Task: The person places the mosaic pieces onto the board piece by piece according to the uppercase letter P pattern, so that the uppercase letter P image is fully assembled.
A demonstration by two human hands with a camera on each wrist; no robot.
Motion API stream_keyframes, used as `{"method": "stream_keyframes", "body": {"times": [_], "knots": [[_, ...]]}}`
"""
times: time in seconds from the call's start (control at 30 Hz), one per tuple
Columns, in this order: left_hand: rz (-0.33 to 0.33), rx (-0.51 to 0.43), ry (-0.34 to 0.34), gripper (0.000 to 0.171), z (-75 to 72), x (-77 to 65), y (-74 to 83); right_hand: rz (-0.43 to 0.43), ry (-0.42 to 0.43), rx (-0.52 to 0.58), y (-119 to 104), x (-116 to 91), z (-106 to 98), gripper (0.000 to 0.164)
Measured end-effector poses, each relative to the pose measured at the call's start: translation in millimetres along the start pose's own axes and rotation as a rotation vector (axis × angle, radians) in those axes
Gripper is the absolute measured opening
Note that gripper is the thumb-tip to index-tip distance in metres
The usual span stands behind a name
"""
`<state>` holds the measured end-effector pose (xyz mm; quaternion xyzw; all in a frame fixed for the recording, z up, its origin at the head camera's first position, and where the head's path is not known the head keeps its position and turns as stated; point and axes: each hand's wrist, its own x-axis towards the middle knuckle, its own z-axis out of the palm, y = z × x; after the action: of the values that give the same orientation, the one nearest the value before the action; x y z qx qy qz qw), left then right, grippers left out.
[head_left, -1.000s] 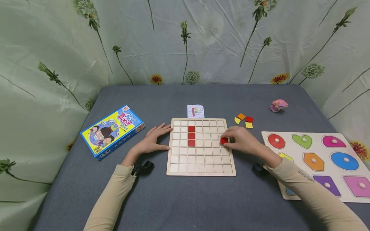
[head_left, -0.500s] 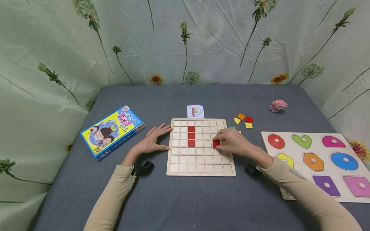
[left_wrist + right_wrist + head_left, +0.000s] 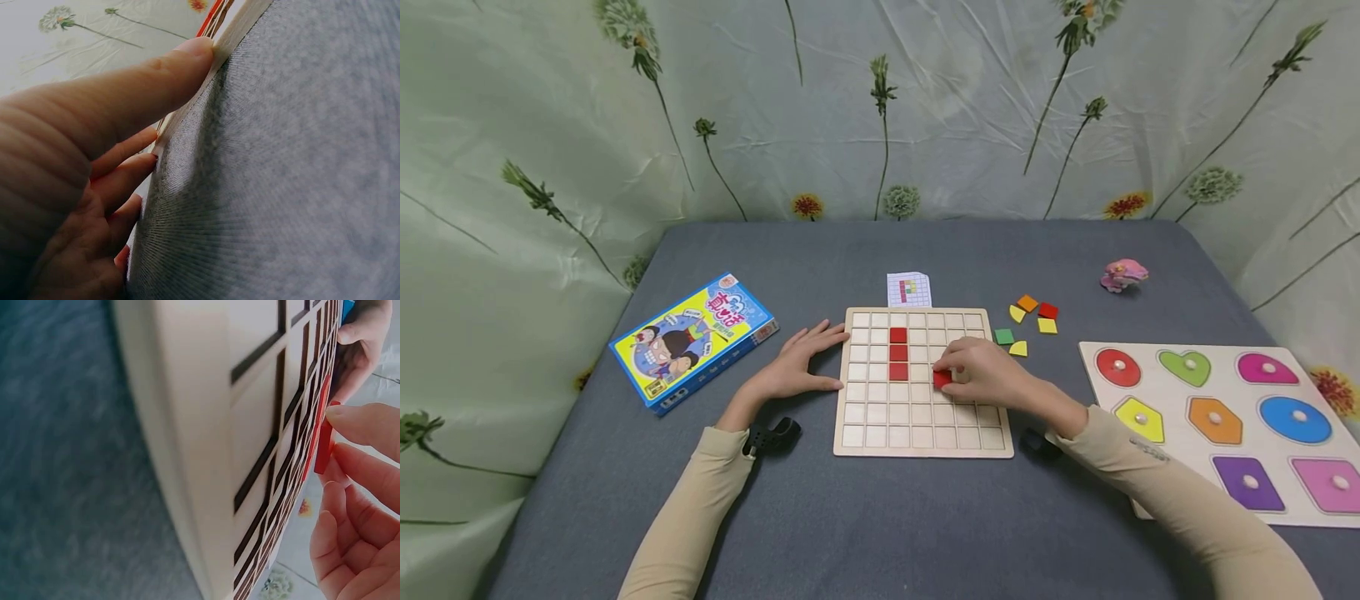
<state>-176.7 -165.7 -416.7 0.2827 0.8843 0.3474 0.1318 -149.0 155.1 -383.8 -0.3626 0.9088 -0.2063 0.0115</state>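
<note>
A wooden grid board [image 3: 922, 450] lies on the grey-covered table, with three red square tiles [image 3: 898, 352] set one below another in one of its columns. Between thumb and fingertips the right hand [image 3: 988, 372] pinches another red square tile [image 3: 942, 380] over the board's right half. The right wrist view shows that pinched tile [image 3: 325, 447] tilted and apart from the grid. Along the board's left edge rests the left hand [image 3: 793, 367], its fingers extended and thumb spread. In the left wrist view its thumb [image 3: 181, 65] touches the board's side.
Behind the board lies a small pattern card [image 3: 909, 290]. Several loose tiles, among them a green square [image 3: 1003, 337], lie to its right. A knobbed shape puzzle [image 3: 1172, 417] stands at right, a pink figurine [image 3: 1123, 275] behind it. A blue-yellow box [image 3: 694, 342] is at left.
The right hand has moved left across the board with the red tile, uncovering the green and yellow tiles beside the board. The left hand has stayed in place.
</note>
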Motion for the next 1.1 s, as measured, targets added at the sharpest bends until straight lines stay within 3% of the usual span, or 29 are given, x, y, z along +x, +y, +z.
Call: {"method": "stream_keyframes", "body": {"times": [0.67, 1.1], "knots": [[0.003, 0.005, 0.0, 0.075, -0.4, 0.1, 0.9, -0.129, 0.012, -0.03, -14.2, 18.2, 11.9, 0.014], [-0.001, -0.009, -0.003, 0.075, -1.1, 0.1, 2.7, -0.136, -0.043, -0.025, -25.8, 29.0, 17.4, 0.015]]}}
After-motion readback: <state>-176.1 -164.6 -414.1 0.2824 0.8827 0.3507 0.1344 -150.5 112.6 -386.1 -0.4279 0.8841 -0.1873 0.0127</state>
